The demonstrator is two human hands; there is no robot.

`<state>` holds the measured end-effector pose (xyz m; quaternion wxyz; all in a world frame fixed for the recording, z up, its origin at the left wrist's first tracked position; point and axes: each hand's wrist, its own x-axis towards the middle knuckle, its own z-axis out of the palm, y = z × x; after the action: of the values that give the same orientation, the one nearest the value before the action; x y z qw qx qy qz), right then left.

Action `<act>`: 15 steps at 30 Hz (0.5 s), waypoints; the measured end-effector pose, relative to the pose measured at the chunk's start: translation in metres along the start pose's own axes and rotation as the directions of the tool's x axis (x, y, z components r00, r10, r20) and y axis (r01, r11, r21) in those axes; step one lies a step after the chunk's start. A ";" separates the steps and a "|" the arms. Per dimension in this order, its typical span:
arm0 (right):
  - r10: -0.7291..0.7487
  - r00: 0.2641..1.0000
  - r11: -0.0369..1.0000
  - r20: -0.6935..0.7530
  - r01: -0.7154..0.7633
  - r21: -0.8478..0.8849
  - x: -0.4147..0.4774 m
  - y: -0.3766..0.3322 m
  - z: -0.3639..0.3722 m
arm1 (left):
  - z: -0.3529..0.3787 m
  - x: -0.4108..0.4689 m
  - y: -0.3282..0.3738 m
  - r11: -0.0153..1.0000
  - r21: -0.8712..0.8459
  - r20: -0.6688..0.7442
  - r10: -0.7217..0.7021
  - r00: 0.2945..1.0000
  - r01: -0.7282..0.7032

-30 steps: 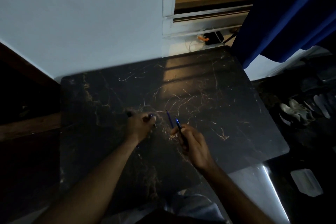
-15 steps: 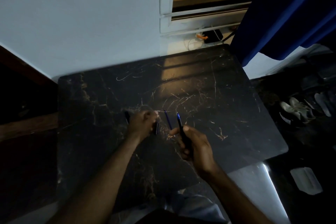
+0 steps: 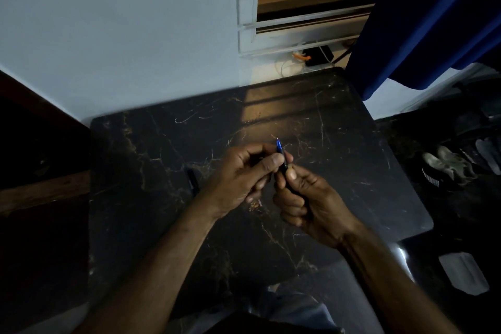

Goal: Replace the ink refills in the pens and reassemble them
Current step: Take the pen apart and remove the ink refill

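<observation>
Both hands meet above the middle of the dark marble table [image 3: 339,192]. My right hand [image 3: 309,198] grips the dark barrel of a pen, whose blue front end [image 3: 279,148] points up and away. My left hand [image 3: 244,173] pinches that same pen near the blue tip with thumb and fingers. A second dark pen [image 3: 193,179] lies on the table left of my left wrist. The light is dim, and the small parts inside my fingers are hidden.
A white wall and a louvred window [image 3: 311,8] stand behind the table, with a blue curtain [image 3: 433,22] at the right. Shoes [image 3: 450,165] lie on the dark floor to the right. A pale flat object [image 3: 463,271] lies at the lower right.
My left hand left the table surface and moved right to join my right hand on the raised pen. The thin blue refill on the table earlier is no longer visible.
</observation>
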<state>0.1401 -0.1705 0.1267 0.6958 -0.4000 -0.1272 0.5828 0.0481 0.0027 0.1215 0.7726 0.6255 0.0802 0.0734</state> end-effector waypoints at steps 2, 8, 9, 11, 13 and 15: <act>-0.085 0.995 0.984 -0.049 0.076 -0.164 0.001 -0.002 0.001 | 0.006 0.003 0.000 0.999 0.044 -0.087 0.033 0.996 -0.029; -0.479 0.867 0.717 -0.140 0.294 -0.632 0.008 0.013 0.015 | 0.010 0.008 0.003 0.974 0.219 -0.273 0.112 0.955 -0.052; -0.484 0.864 0.723 -0.141 0.304 -0.620 0.007 0.016 0.017 | 0.010 0.008 0.005 0.972 0.229 -0.282 0.109 0.953 -0.044; -0.492 0.859 0.730 -0.138 0.321 -0.604 0.003 0.018 0.018 | 0.008 0.008 0.008 0.973 0.229 -0.257 0.092 0.962 -0.032; -0.497 0.858 0.715 -0.133 0.317 -0.624 0.000 0.016 0.018 | 0.007 0.006 0.012 0.979 0.201 -0.221 0.077 0.972 -0.032; -0.482 0.870 0.703 -0.102 0.314 -0.638 -0.002 0.011 0.019 | 0.004 0.002 0.019 0.984 0.177 -0.135 0.060 0.989 -0.036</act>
<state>0.1194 -0.1647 0.1316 0.6518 -0.6356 -0.2972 0.2876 0.0507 0.0037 0.1409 0.7055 0.6856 0.1252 0.1286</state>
